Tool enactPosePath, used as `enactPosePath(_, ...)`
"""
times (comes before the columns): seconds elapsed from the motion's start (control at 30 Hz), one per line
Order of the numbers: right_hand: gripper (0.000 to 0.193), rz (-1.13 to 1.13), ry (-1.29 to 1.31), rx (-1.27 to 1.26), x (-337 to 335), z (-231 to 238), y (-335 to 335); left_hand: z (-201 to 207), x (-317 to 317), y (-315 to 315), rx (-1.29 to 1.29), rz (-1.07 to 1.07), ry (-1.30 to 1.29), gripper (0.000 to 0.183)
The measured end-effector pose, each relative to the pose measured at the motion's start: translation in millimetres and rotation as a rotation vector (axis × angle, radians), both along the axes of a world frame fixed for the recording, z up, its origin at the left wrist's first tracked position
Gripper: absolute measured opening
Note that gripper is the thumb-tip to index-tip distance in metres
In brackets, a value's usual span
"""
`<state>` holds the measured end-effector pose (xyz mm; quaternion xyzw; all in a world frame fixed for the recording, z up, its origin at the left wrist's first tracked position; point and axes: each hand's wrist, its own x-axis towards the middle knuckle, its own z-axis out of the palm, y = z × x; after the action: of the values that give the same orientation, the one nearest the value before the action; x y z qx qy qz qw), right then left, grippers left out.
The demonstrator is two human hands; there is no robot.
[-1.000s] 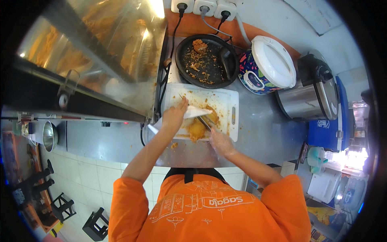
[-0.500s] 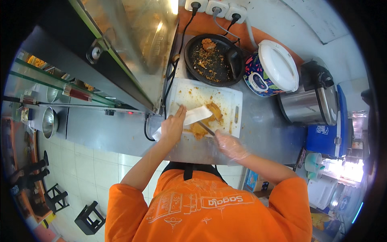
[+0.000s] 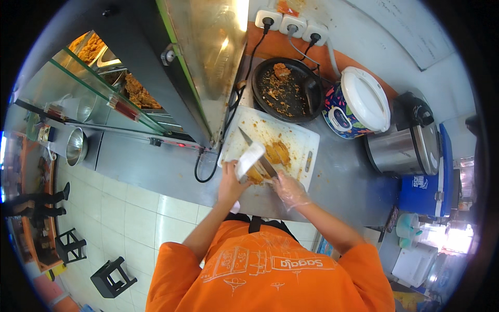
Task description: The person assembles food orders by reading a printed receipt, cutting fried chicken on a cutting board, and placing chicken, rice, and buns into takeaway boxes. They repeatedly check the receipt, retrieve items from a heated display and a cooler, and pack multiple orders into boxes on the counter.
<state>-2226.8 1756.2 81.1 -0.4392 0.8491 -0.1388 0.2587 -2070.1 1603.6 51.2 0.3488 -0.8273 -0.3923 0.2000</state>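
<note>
My bare left hand (image 3: 230, 185) grips a strip of white paper (image 3: 250, 157) at the near left of a white cutting board (image 3: 304, 136). In my right hand (image 3: 291, 191), which wears a clear plastic glove, is the handle end of a knife (image 3: 267, 166). The blade slants up to the left across the board, its middle hidden behind the paper and its tip showing beyond. Flattened, golden-brown fried food (image 3: 277, 154) lies in cut pieces to the right of the blade. Another fried piece (image 3: 255, 175) sits by my left fingers, partly hidden. Crumbs are scattered over the board.
Behind the board stands a black stone mortar (image 3: 265, 107) holding crumbs and a fried piece. A patterned, white-lidded pot (image 3: 340, 112), a steel cooker (image 3: 397, 148) and a blue cool box (image 3: 423, 192) stand rightward. A glass display case (image 3: 200, 67) rises on the left, with black cables beside it.
My left hand has drawn the paper nearer and turned it more upright, exposing the knife's tip beyond it. My right hand still holds the knife. The view has shifted slightly.
</note>
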Motion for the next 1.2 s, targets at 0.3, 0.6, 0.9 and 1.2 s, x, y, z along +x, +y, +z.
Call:
enactPosePath(0.3,0.030,-0.152,-0.129,0.028,5,35,26,-3,-42,-4,0.112,0.134,0.029,0.072)
enactPosePath(0.6,0.026,0.049,-0.070,0.176,33,40,4,6,-16,-23,0.172,0.007,0.234,0.054)
enactPosePath(0.9,0.032,0.121,0.248,0.023,37,-35,-4,10,-26,-48,-0.033,-0.310,-0.442,0.081)
enactPosePath(1.2,0.032,-0.220,0.024,-0.002,-55,9,41,91,-60,-44,1.227,0.176,0.613,0.049)
